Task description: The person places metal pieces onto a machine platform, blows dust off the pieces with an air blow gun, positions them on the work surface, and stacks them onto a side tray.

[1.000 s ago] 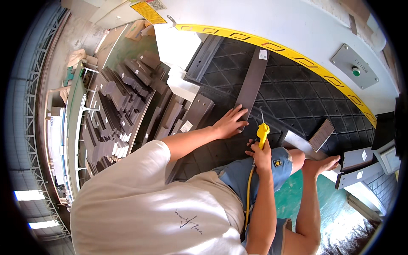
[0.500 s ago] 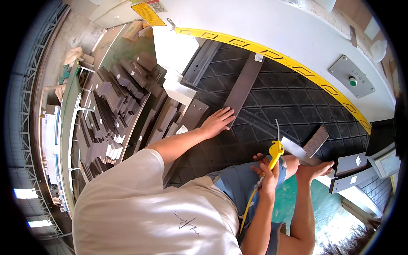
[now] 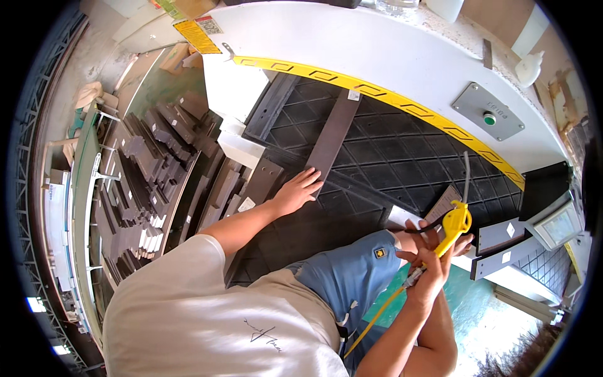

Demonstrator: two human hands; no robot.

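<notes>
Long dark flat strip (image 3: 331, 135) lies lengthwise on the black diamond-patterned rubber mat (image 3: 402, 157), its near end touching the left hand (image 3: 295, 191). Left hand rests flat, fingers spread, gripping nothing. Right hand (image 3: 430, 267) is closed around the yellow air blow gun (image 3: 453, 225), whose thin nozzle points up and whose yellow hose (image 3: 377, 314) trails down. Another hand appears to overlap beside it; the view is unclear. Stacked dark strips (image 3: 157, 169) fill the racks at left.
</notes>
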